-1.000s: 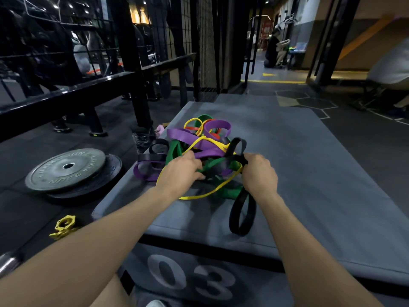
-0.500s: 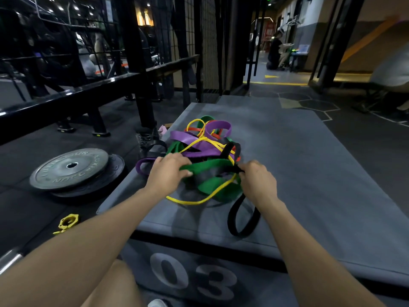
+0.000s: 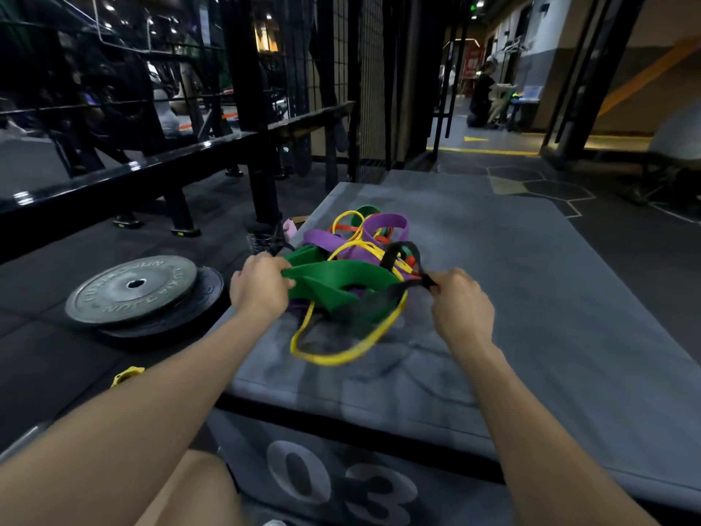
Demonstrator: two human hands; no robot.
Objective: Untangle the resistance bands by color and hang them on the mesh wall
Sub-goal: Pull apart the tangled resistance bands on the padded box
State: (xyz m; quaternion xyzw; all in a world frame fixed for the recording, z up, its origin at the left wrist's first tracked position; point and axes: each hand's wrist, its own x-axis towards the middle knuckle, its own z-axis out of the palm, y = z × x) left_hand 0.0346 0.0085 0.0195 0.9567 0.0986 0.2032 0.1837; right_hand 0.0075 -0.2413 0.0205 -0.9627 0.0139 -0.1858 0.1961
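Tangled bands [image 3: 352,267] heaped on the grey worktop [image 3: 531,298], toward its left edge. Left hand [image 3: 258,286] at the tangle's left side, fingers curled round the green band [image 3: 333,282] and lifting it off the worktop. Right hand [image 3: 459,305] at the tangle's right side, pinching the black band [image 3: 398,256], which loops up over the tangle and runs down under the green one. Yellow band [image 3: 341,354] hanging in a loop at the tangle's near side, blurred. Purple band [image 3: 383,225] and red band [image 3: 345,229] at the tangle's far side, on the worktop. Weight plates [image 3: 132,290] stacked on the floor left of the tangle. Mesh wall [image 3: 368,81] standing well beyond the tangle, past the worktop's far end.
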